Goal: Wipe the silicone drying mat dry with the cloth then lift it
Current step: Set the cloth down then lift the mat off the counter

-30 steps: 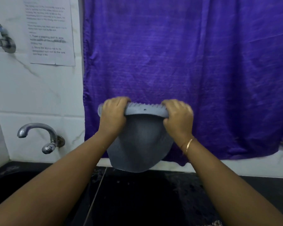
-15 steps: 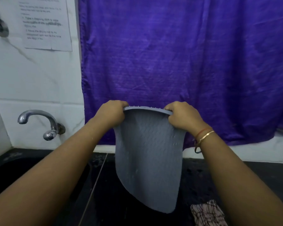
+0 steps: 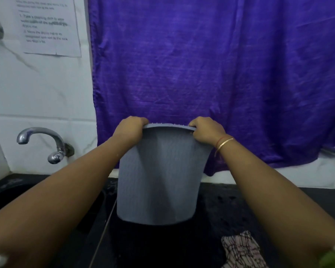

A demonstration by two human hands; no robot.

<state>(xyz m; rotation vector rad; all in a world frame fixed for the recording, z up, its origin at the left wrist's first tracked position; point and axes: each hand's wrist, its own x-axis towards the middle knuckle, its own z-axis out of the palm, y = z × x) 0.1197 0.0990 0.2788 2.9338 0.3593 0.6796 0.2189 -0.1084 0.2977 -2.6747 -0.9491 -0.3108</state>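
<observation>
The grey silicone drying mat hangs upright above the black counter, its small nubs showing along the top edge. My left hand grips the mat's top left corner and my right hand grips the top right corner. The mat's lower edge curves just above the counter, and I cannot tell whether it touches. A patterned cloth lies crumpled on the counter at the lower right, apart from both hands.
A purple curtain hangs on the wall behind the mat. A chrome tap juts from the white tiles over a dark sink at the left. A printed paper sheet is stuck to the wall.
The mat, rolled up in both hands a second ago, has unrolled and now hangs full length. My hands have spread a little apart. The view has tilted down, revealing the cloth.
</observation>
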